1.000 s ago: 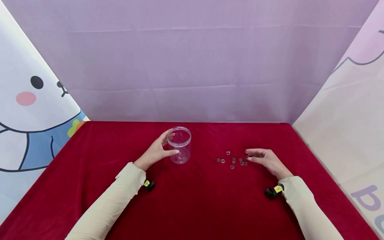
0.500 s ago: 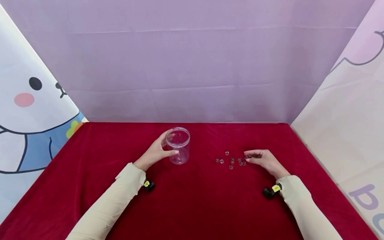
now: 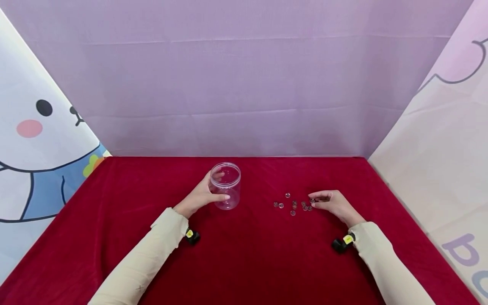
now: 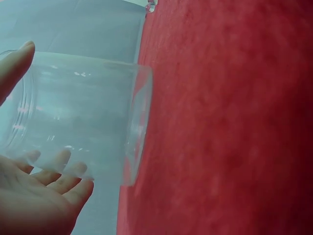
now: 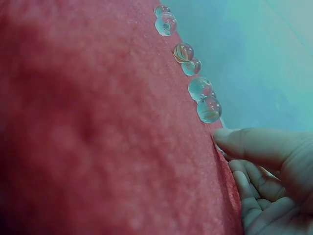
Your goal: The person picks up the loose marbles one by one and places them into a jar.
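Observation:
A clear plastic jar [image 3: 228, 195] with a threaded, lidless rim stands upright on the red cloth. My left hand [image 3: 200, 195] grips it from the left, thumb [image 4: 17, 68] on one side and fingers [image 4: 73, 186] on the other. To the right lies a loose group of clear glass marbles [image 3: 295, 205], some with coloured swirls, as the right wrist view shows [image 5: 209, 108]. At the right end of that group, my right hand [image 3: 335, 204] pinches one marble [image 3: 312, 201] between thumb and fingertips, down at the cloth. In the right wrist view the thumb mostly hides this marble.
Red cloth [image 3: 244, 254] covers the table, its far edge meeting a lilac fabric wall [image 3: 244, 84]. Printed panels stand at the left [image 3: 38, 148] and right [image 3: 450, 169]. Each wrist wears a small black camera [image 3: 338, 245].
My right thumb and fingertips have drawn together around the rightmost marble. The left hand's hold on the jar stays as it was. The whole head view has shifted slightly.

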`<state>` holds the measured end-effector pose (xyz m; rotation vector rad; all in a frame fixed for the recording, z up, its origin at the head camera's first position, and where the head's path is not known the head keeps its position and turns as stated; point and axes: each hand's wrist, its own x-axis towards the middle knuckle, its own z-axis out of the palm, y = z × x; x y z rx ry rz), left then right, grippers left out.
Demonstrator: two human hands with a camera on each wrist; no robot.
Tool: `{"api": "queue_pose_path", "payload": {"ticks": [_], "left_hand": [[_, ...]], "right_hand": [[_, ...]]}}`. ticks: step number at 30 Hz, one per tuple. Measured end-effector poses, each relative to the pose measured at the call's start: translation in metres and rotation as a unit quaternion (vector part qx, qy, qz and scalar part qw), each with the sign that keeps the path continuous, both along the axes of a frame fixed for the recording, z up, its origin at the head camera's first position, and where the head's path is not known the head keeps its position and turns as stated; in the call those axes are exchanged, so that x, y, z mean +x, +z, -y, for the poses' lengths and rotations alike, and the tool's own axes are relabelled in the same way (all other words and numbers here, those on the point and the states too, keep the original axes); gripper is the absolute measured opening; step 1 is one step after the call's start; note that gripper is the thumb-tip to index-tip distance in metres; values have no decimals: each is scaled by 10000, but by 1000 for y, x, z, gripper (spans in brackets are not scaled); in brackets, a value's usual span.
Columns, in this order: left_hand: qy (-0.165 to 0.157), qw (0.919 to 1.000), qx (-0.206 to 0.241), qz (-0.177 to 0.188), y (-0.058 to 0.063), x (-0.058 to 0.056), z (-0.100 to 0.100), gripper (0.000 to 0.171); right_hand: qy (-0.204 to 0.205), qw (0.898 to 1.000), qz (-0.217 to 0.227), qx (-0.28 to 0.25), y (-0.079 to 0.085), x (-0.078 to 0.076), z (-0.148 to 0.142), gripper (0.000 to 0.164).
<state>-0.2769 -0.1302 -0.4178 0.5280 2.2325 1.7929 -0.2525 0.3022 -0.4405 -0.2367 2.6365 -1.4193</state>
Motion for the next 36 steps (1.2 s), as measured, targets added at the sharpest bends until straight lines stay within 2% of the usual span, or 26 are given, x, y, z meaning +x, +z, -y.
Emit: {"api": "queue_pose_path", "payload": {"ticks": [4, 10, 12, 21, 29, 36], "left_hand": [[-14, 9999, 37, 131, 3, 1, -4, 94], [-53, 9998, 30, 189, 22, 12, -9, 91], [-53, 9998, 29, 200, 25, 13, -9, 91], [-18, 9999, 110, -28, 3, -4, -9, 91], [-24, 9998, 133, -138, 1, -5, -7, 89], [53, 9998, 177, 38, -3, -2, -1, 90]], "right_hand": [[-36, 10000, -38, -17, -1, 0, -2, 36], [-77, 9999, -129, -32, -2, 1, -2, 33], [-67, 9998, -158, -43, -1, 2, -1, 32], [-115, 9992, -351, 176, 4, 4, -1, 28], [-106, 9989, -400, 214, 4, 2, -1, 27], [-137, 9996, -236, 122, 1, -1, 3, 25]]}}
